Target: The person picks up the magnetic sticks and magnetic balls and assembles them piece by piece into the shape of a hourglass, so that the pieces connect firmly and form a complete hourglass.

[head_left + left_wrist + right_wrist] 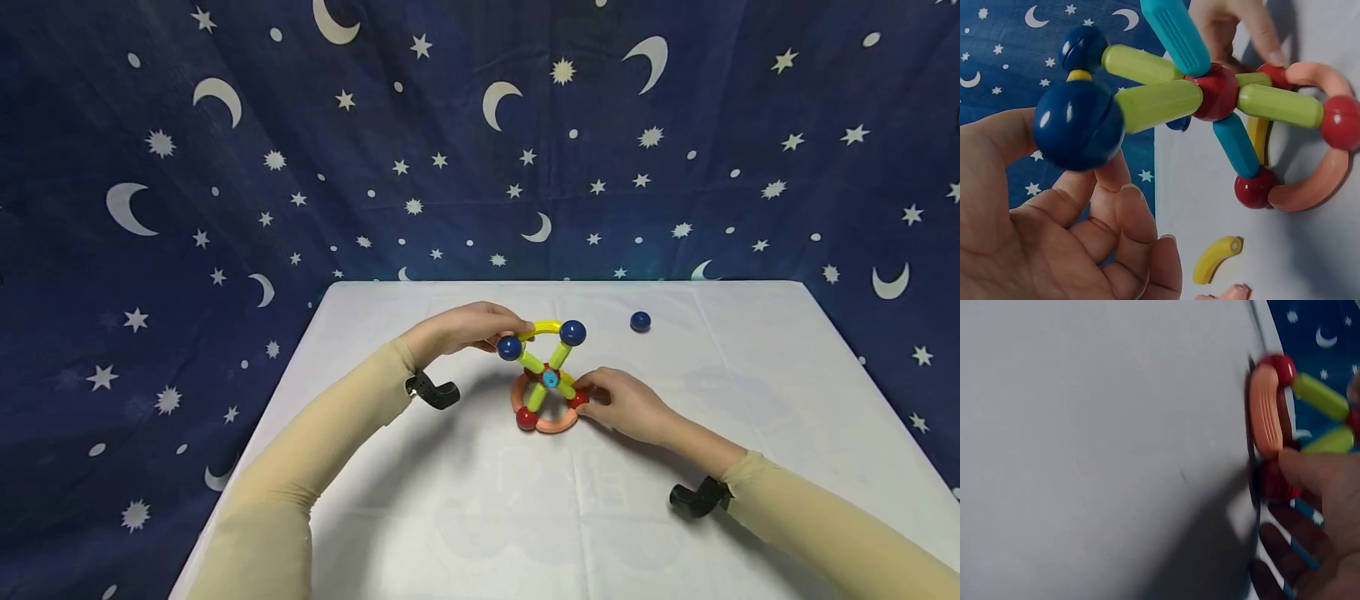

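Note:
A magnetic ball-and-stick model stands on the table, with green sticks and teal sticks meeting at a central red ball. Curved orange sticks and red balls form its base ring. Up top, a curved yellow stick runs between two blue balls, one at the left and one at the right. My left hand holds the upper left blue ball, its fingertips beside the yellow stick. Low on the right side, my right hand pinches a red base ball between thumb and fingers.
A loose blue ball lies at the back right of the white-covered table. In the left wrist view, a loose curved yellow stick and an orange piece lie beyond the model. A starry dark-blue curtain hangs behind.

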`<move>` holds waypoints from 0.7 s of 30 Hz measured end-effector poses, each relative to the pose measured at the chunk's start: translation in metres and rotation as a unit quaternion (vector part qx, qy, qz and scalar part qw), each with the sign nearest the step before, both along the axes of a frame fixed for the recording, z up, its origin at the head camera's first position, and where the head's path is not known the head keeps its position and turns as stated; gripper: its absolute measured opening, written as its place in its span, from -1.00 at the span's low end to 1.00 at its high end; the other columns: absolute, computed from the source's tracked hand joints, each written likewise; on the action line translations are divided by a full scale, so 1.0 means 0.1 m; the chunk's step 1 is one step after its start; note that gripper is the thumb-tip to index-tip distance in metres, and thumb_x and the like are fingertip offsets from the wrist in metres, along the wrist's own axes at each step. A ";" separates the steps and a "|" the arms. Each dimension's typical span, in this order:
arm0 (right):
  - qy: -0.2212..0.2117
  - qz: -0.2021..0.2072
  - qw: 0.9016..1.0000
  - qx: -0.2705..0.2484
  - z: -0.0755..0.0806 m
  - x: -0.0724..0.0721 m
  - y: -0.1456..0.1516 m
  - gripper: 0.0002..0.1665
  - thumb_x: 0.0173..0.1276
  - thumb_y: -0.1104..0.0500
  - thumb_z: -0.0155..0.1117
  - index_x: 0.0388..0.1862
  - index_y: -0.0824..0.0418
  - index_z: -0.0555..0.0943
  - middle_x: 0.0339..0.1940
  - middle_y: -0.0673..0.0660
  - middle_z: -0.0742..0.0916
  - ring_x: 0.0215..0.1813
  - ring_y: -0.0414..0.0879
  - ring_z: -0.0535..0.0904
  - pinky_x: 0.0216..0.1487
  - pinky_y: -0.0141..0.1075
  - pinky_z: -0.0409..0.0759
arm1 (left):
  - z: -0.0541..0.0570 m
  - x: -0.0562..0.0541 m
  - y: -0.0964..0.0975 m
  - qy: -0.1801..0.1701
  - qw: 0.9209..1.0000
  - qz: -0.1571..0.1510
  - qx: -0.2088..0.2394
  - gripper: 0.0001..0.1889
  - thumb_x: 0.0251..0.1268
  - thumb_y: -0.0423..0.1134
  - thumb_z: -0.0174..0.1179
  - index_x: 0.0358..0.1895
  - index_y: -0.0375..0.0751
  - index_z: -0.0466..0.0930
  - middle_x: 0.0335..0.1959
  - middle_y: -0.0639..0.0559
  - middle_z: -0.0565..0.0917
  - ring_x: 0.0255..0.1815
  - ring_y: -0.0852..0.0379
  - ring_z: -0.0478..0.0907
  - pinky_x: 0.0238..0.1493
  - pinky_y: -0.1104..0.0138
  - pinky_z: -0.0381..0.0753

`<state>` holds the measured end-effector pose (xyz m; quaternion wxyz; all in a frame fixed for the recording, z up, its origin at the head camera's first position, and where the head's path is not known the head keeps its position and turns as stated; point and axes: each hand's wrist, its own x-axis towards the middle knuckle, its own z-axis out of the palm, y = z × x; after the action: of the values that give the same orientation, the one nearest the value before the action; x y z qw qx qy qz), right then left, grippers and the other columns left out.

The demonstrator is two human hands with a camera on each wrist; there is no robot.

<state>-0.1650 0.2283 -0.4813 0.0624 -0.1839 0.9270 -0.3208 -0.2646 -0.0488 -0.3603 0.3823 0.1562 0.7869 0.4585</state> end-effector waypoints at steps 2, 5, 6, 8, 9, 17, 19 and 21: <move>-0.002 0.024 1.000 -0.006 0.00 -0.10 0.02 -0.64 0.37 0.08 0.46 0.11 0.09 0.70 -0.02 -0.05 0.72 0.00 -0.08 0.58 0.11 -0.02 0.55 | 0.00 0.03 -0.06 -0.011 1.000 0.006 0.001 -0.61 0.46 0.01 0.23 0.06 -0.24 0.71 -0.51 0.10 0.51 -0.35 0.14 0.41 -0.08 0.23 0.45; -0.012 0.056 0.998 -0.012 0.00 -0.25 0.02 -0.61 0.40 0.12 0.42 0.18 0.12 0.68 0.05 -0.01 0.73 0.08 -0.04 0.57 0.18 0.02 0.52 | 0.00 0.08 -0.13 -0.031 0.999 0.016 0.007 -0.63 0.46 -0.03 0.23 0.06 -0.27 0.68 -0.51 0.07 0.42 -0.38 0.13 0.36 -0.11 0.24 0.42; -0.017 0.062 0.998 -0.012 0.00 -0.30 0.02 -0.60 0.42 0.13 0.41 0.20 0.12 0.67 0.07 -0.01 0.72 0.10 -0.04 0.57 0.19 0.02 0.51 | 0.00 0.10 -0.16 -0.036 0.999 0.020 0.008 -0.63 0.45 -0.03 0.24 0.06 -0.28 0.67 -0.50 0.07 0.42 -0.38 0.13 0.36 -0.13 0.25 0.43; -0.031 0.070 0.997 -0.009 0.01 -0.39 -0.01 -0.58 0.43 0.14 0.38 0.24 0.12 0.66 0.10 -0.01 0.71 0.15 -0.02 0.55 0.23 0.03 0.49 | 0.00 0.14 -0.21 -0.044 0.999 0.029 0.011 -0.63 0.43 -0.04 0.25 0.07 -0.28 0.65 -0.49 0.06 0.44 -0.39 0.13 0.38 -0.12 0.25 0.45; -0.037 0.077 0.996 -0.009 0.01 -0.43 -0.03 -0.58 0.45 0.15 0.37 0.26 0.12 0.65 0.11 0.00 0.71 0.17 0.00 0.55 0.25 0.05 0.48 | 0.00 0.16 -0.23 -0.049 0.998 0.035 0.014 -0.63 0.43 -0.05 0.25 0.06 -0.29 0.64 -0.48 0.06 0.46 -0.38 0.13 0.40 -0.12 0.25 0.45; -0.070 0.085 0.994 -0.021 0.04 -0.67 -0.18 -0.58 0.49 0.17 0.32 0.30 0.09 0.65 0.14 -0.01 0.73 0.22 0.02 0.58 0.29 0.09 0.48 | -0.03 0.30 -0.31 -0.084 0.991 0.083 0.057 -0.69 0.45 -0.12 0.25 0.04 -0.28 0.57 -0.44 0.02 0.53 -0.37 0.13 0.51 -0.16 0.29 0.54; -0.070 0.081 0.994 -0.022 0.04 -0.69 -0.20 -0.57 0.50 0.14 0.31 0.31 0.11 0.64 0.14 0.00 0.73 0.20 0.01 0.60 0.28 0.10 0.49 | -0.05 0.31 -0.31 -0.083 0.991 0.087 0.064 -0.71 0.48 -0.10 0.23 0.01 -0.28 0.57 -0.43 0.02 0.53 -0.37 0.14 0.51 -0.16 0.29 0.53; -0.058 0.063 0.996 -0.014 0.06 -0.68 -0.18 -0.58 0.52 0.11 0.29 0.31 0.10 0.64 0.12 0.01 0.74 0.14 -0.02 0.61 0.23 0.07 0.53 | -0.06 0.32 -0.32 -0.079 0.991 0.087 0.069 -0.71 0.50 -0.08 0.20 -0.02 -0.27 0.57 -0.43 0.02 0.53 -0.37 0.14 0.51 -0.16 0.28 0.52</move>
<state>-0.2329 0.2100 -0.4757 0.1332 -0.2242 0.9038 -0.3392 -0.2326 -0.0808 -0.3662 0.3900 0.0767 0.7315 0.5541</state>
